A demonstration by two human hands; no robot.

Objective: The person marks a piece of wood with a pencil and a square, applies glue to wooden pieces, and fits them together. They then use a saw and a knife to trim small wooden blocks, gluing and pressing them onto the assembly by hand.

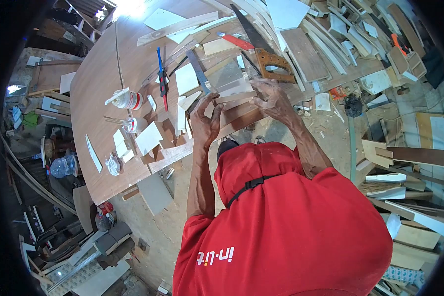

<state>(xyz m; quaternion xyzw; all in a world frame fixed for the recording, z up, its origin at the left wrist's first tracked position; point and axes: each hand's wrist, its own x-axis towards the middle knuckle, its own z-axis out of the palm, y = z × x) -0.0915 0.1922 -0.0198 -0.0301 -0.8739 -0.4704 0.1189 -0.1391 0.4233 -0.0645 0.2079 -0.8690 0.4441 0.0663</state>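
Note:
A short, thin wood strip [236,97] spans the gap between my two hands at the table's near edge. My left hand [205,117] pinches its left end, thumb and forefinger together. Around the right end, the fingers of my right hand [274,101] are bent and closed. Just beyond my hands lie a light flat board piece [233,86] and a metal rule [197,71]. A handsaw with a wooden handle [276,64] rests past my right hand, near a red-handled tool [238,41].
On the wooden table [96,89] stand a white tub [130,100] and a small white pot [135,125] with sticks. A blue and red tool [163,81] lies nearby. White-faced offcuts [149,138] sit left of my hands. Stacked boards [419,153] crowd the right floor.

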